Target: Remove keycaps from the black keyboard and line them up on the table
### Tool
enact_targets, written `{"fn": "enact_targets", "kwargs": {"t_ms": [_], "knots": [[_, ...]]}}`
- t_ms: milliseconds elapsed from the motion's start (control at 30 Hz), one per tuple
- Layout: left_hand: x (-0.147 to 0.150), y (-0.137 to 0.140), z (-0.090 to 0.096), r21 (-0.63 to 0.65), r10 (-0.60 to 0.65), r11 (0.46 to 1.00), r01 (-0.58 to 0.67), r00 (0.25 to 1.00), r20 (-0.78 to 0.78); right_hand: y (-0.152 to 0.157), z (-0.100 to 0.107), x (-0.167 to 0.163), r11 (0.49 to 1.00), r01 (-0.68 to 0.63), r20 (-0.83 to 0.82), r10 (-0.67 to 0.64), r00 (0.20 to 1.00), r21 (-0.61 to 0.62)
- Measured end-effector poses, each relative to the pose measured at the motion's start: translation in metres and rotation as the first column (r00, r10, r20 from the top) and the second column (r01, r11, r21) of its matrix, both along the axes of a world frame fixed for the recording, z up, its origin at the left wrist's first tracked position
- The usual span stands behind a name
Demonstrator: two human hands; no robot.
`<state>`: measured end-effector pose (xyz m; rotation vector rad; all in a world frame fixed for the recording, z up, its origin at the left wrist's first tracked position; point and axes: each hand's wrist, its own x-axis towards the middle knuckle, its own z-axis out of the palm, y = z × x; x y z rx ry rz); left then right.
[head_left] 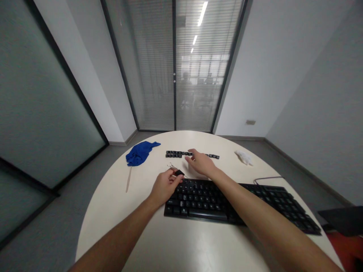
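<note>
My left hand (166, 186) is closed round the black handle of a wire keycap puller (179, 172), just above the keyboard's upper left corner. The puller's thin wire prongs point away from me. Beneath both arms lies a black keyboard (204, 214), with dark gaps along its far edge. Past it, loose black keycaps (173, 154) are lined up in rows. My right hand (200, 163) reaches over the middle of those rows, thumb and forefinger apart near the caps. Its other fingers are partly hidden, and some keycaps are covered by it.
A crumpled blue cloth (139, 153) lies at the table's left, with a thin pale stick (128, 180) beside it. White crumpled tissue (244, 157) is at the right. The keyboard's cable (268, 178) curves behind it. The round white table (121, 215) has a curved edge.
</note>
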<state>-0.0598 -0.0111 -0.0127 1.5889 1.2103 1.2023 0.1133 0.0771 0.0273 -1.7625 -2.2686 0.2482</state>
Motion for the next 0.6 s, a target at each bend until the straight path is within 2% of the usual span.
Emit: {"fn": "enact_targets", "kwargs": {"t_ms": [67, 167, 233, 300, 433, 600], "knots": [[0.002, -0.003, 0.003, 0.024, -0.016, 1.0, 0.018, 0.998, -0.067, -0.015, 0.001, 0.022, 0.994, -0.068, -0.122, 0.057, 0.991, -0.086], [0.005, -0.006, 0.007, 0.041, -0.018, 0.999, 0.023, 0.991, -0.13, -0.047, 0.001, 0.054, 0.946, -0.27, -0.271, 0.217, 0.938, -0.177], [0.008, -0.007, 0.009, 0.028, -0.035, 0.999, 0.038, 0.992, -0.121, -0.069, 0.0, 0.07, 0.885, -0.437, -0.305, 0.376, 0.875, -0.162], [0.01, -0.008, 0.009, 0.009, -0.054, 0.998, 0.055, 0.993, -0.103, -0.084, -0.002, 0.079, 0.84, -0.532, -0.292, 0.484, 0.825, -0.11], [0.012, -0.008, 0.011, 0.021, -0.06, 0.998, 0.064, 0.989, -0.137, -0.095, -0.009, 0.078, 0.848, -0.529, -0.249, 0.509, 0.824, -0.016], [0.011, -0.008, 0.016, 0.169, 0.029, 0.985, 0.032, 0.937, -0.348, -0.093, -0.017, 0.069, 0.874, -0.485, -0.231, 0.476, 0.849, 0.02]]}}
